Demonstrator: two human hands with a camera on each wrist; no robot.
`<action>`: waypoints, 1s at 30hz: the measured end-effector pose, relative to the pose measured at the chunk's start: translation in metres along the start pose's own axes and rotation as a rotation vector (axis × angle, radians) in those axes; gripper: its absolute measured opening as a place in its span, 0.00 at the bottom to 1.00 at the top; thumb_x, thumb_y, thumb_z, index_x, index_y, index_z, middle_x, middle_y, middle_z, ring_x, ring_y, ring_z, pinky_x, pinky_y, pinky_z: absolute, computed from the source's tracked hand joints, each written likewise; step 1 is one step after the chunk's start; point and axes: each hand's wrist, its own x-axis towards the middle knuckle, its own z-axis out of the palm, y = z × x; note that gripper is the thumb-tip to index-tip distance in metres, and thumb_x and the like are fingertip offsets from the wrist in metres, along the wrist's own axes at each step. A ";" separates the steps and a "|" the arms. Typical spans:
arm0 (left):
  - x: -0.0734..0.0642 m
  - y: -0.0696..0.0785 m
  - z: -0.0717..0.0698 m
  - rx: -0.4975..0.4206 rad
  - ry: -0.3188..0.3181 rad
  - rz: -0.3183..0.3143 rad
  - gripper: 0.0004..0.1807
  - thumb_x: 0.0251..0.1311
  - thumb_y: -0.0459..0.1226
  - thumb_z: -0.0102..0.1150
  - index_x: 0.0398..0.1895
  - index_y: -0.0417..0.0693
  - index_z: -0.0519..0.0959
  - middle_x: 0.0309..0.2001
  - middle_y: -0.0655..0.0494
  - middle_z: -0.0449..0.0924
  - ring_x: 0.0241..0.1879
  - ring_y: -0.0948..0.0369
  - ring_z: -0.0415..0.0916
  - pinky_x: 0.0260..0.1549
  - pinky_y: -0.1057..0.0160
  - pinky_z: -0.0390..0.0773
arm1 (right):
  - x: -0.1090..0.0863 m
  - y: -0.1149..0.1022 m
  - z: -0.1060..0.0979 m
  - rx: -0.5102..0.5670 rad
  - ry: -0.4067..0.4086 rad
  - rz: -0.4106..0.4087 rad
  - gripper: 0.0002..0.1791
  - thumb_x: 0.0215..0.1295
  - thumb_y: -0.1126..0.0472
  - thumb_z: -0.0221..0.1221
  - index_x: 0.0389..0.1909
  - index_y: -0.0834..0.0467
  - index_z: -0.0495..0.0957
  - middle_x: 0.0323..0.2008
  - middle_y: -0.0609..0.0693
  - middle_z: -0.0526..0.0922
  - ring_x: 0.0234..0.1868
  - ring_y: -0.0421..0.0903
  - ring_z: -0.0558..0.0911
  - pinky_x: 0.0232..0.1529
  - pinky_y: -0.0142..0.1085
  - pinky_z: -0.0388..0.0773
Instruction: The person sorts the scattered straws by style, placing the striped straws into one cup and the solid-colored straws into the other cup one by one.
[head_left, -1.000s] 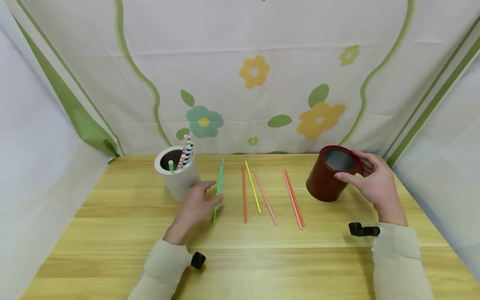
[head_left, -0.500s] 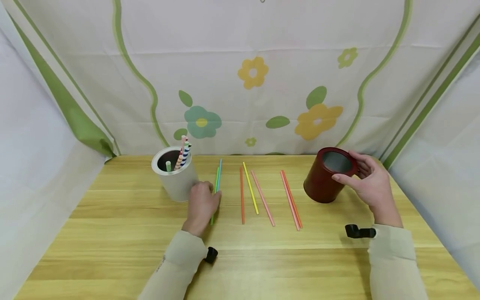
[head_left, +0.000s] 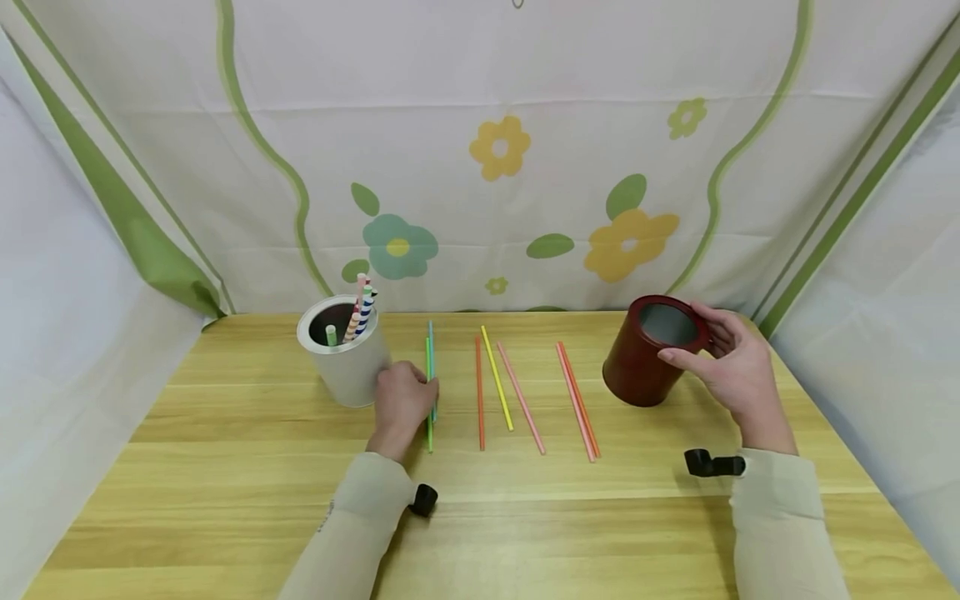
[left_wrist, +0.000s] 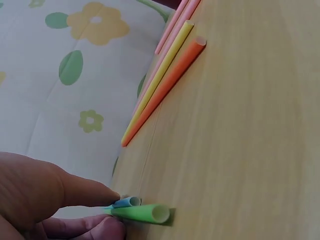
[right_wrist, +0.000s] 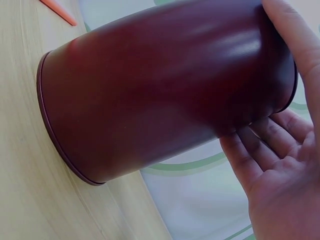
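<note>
Head view: above the near side of the table (head_left: 487, 533), facing forward and down toward the curtain (head_left: 420, 150); widest and farthest off, left hand (head_left: 402, 404) and right hand (head_left: 738, 367) both in frame. Left wrist: low, close to the left hand, rolled well over, looking across the table along the straws (left_wrist: 168, 85). Right wrist: also rolled, very near the red cup (right_wrist: 150, 85), which fills most of it. Head and left wrist share the straws; head and right wrist share the red cup.
</note>
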 end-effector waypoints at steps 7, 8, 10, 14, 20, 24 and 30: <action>0.003 -0.006 0.000 -0.086 -0.005 -0.074 0.08 0.64 0.37 0.70 0.34 0.38 0.88 0.35 0.45 0.90 0.36 0.53 0.84 0.36 0.58 0.85 | -0.002 -0.001 0.000 0.002 -0.007 0.005 0.46 0.58 0.66 0.80 0.78 0.55 0.71 0.62 0.28 0.78 0.59 0.25 0.79 0.56 0.12 0.75; 0.003 -0.006 0.001 -0.096 0.000 -0.081 0.08 0.63 0.37 0.70 0.34 0.39 0.88 0.36 0.45 0.90 0.37 0.52 0.83 0.37 0.57 0.85 | -0.003 -0.001 0.000 0.003 -0.009 0.006 0.46 0.58 0.66 0.80 0.78 0.55 0.71 0.62 0.28 0.78 0.59 0.25 0.79 0.56 0.12 0.75; 0.003 -0.007 0.001 -0.116 0.003 -0.089 0.09 0.63 0.37 0.70 0.35 0.39 0.89 0.37 0.44 0.90 0.39 0.51 0.84 0.40 0.56 0.85 | -0.003 -0.001 0.000 0.003 -0.011 0.006 0.46 0.59 0.66 0.79 0.78 0.55 0.71 0.62 0.28 0.78 0.59 0.25 0.79 0.56 0.12 0.75; 0.003 -0.007 0.000 -0.148 0.003 -0.091 0.09 0.62 0.38 0.69 0.36 0.39 0.89 0.38 0.44 0.90 0.39 0.51 0.84 0.38 0.58 0.84 | -0.003 -0.001 -0.002 -0.005 -0.009 0.008 0.47 0.59 0.65 0.80 0.79 0.54 0.71 0.63 0.29 0.78 0.60 0.24 0.78 0.56 0.12 0.75; -0.002 -0.003 -0.001 -0.190 -0.019 -0.076 0.08 0.63 0.39 0.71 0.34 0.41 0.89 0.32 0.48 0.89 0.25 0.60 0.79 0.24 0.67 0.77 | -0.002 0.000 -0.003 -0.007 -0.008 0.008 0.46 0.59 0.64 0.80 0.79 0.53 0.71 0.64 0.30 0.78 0.60 0.24 0.78 0.57 0.12 0.75; -0.008 0.007 -0.007 -0.269 -0.075 -0.048 0.08 0.66 0.38 0.71 0.36 0.40 0.89 0.27 0.49 0.86 0.19 0.61 0.78 0.18 0.69 0.74 | -0.002 -0.001 -0.002 -0.001 -0.009 0.010 0.46 0.59 0.65 0.79 0.78 0.53 0.71 0.63 0.30 0.78 0.60 0.25 0.78 0.57 0.12 0.75; -0.016 0.023 -0.021 -0.470 -0.203 -0.021 0.09 0.70 0.37 0.69 0.44 0.39 0.89 0.30 0.50 0.85 0.23 0.57 0.82 0.25 0.62 0.85 | -0.002 -0.002 0.001 -0.003 -0.004 0.004 0.46 0.58 0.64 0.80 0.78 0.54 0.72 0.63 0.30 0.77 0.59 0.26 0.79 0.57 0.12 0.75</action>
